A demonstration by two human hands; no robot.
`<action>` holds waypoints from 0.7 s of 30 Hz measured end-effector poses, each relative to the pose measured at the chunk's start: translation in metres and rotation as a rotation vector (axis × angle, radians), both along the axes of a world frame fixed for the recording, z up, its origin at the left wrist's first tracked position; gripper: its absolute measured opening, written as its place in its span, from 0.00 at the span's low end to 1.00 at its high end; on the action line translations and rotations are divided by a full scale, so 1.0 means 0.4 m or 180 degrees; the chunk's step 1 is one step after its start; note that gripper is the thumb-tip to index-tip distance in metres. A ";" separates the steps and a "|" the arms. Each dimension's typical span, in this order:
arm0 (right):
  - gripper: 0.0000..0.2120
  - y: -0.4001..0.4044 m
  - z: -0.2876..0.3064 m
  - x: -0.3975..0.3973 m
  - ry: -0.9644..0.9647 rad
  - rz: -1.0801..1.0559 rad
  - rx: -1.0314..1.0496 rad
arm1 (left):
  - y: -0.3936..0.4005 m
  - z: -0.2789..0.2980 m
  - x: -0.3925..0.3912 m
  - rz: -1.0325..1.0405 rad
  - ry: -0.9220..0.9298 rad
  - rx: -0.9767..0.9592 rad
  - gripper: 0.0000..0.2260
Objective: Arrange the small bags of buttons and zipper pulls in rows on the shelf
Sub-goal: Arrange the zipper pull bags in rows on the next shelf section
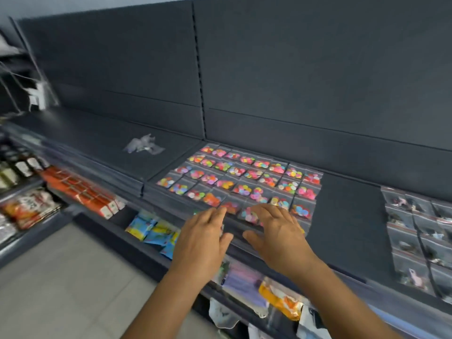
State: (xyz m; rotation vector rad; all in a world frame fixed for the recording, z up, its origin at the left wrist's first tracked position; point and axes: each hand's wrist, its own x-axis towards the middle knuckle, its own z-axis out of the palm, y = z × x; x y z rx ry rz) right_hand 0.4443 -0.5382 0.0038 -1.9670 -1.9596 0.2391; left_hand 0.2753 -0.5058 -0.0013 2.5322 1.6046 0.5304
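A: How do the hands stand?

B: Both flat, fingers straight, holding nothing. The left hand [204, 234] and right hand [274, 231] rest their fingertips on the front row of button bags [241, 178], at the shelf [342, 216] edge.

A: So this step is squaring the row?

B: I'd say so. Slide the bags with light, flat pressure; they look slick and will likely skid or overlap. Line the edges up with the rows behind.

A: And the zipper-pull bags [415, 231]?

B: Well apart, to the right, already in rows. A loose bag [144, 145] lies at the left.
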 end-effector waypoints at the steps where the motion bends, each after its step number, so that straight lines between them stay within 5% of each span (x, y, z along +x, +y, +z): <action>1: 0.29 0.017 0.002 -0.032 0.0021 0.0069 -0.0002 | 0.007 0.001 -0.033 0.0067 -0.0004 0.0016 0.26; 21: 0.29 0.572 0.014 -0.396 0.0078 0.0842 -0.0005 | 0.465 0.016 -0.407 0.0782 -0.0117 0.0103 0.25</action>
